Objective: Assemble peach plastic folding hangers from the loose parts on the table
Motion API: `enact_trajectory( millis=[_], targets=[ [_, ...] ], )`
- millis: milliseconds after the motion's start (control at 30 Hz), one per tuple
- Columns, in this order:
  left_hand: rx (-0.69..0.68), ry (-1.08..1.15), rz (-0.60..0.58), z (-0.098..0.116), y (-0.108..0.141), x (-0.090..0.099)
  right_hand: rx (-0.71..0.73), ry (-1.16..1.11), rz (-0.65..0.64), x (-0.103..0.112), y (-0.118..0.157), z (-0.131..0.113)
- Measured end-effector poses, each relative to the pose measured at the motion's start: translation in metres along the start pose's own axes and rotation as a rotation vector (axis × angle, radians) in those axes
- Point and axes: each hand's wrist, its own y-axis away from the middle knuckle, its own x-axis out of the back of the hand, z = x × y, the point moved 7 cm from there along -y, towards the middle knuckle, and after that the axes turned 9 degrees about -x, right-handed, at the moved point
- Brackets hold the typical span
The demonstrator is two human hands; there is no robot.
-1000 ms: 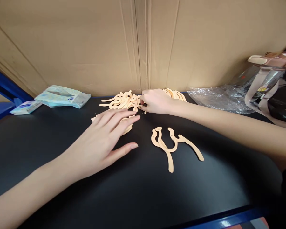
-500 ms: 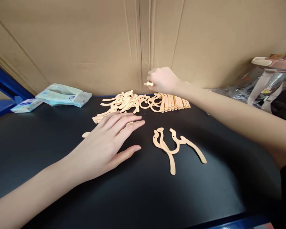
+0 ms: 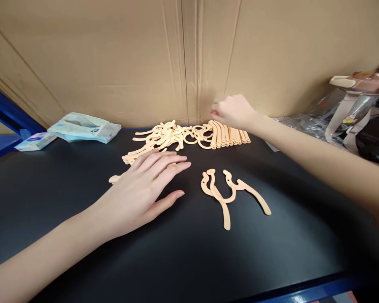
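My left hand [image 3: 145, 187] hovers or rests over the left part of the black tabletop, fingers spread and thumb apart, gripping nothing. Partly under it lie beige plastic parts [image 3: 115, 179]. Further back, my right hand [image 3: 232, 110] is raised above a row of beige hanger arms [image 3: 229, 136]; its fingers are curled closed and a little blurred, so what they hold is hidden. In front, between the hands, loose folding-hanger pieces lie together: a hook [image 3: 232, 198], one curved arm [image 3: 225, 214] crossing it and another arm [image 3: 255, 195] on the right.
A heap of beige hanger parts [image 3: 167, 136] lies at the back. Tissue packs [image 3: 85, 126] sit at the back left. Clear plastic wrap [image 3: 297, 130] and a transparent bottle with a strap [image 3: 350, 105] are at the right. Cardboard [image 3: 113, 63] stands behind; a blue frame edges the table.
My right hand has shifted slightly right and down. The small beige piece that showed at its fingers is no longer visible. My left hand has stayed nearly still.
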Motion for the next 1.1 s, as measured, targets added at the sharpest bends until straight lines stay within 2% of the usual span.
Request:
enact_trajectory(
  millis=[67, 167, 267, 333, 533, 800, 900, 1100],
  targets=[
    [-0.009, 0.002, 0.002, 0.003, -0.001, 0.0, -0.128, -0.038, -0.004, 0.001, 0.017, 0.025],
    [-0.001, -0.005, 0.04, 0.009, -0.004, 0.001, -0.193, -0.125, -0.06, -0.004, 0.047, 0.049],
    [0.02, 0.022, 0.108, 0.018, -0.012, -0.001, -0.177, -0.181, -0.1, -0.009, 0.071, 0.058],
    [0.01, 0.071, 0.129, 0.027, -0.019, -0.007, -0.197, -0.22, -0.122, -0.013, 0.078, 0.061],
    [-0.005, 0.203, 0.181, 0.04, -0.039, -0.017, -0.463, -0.366, -0.291, -0.033, 0.062, 0.065],
    [0.025, 0.207, 0.169, 0.033, -0.036, -0.016, -0.529, -0.503, -0.471, -0.052, 0.04, 0.058],
    [0.006, 0.211, 0.192, 0.035, -0.034, -0.014, -0.555, -0.526, -0.474, -0.055, 0.038, 0.061],
    [0.012, 0.22, 0.179, 0.036, -0.034, -0.015, -0.608, -0.513, -0.403, -0.057, 0.038, 0.067]
  ],
)
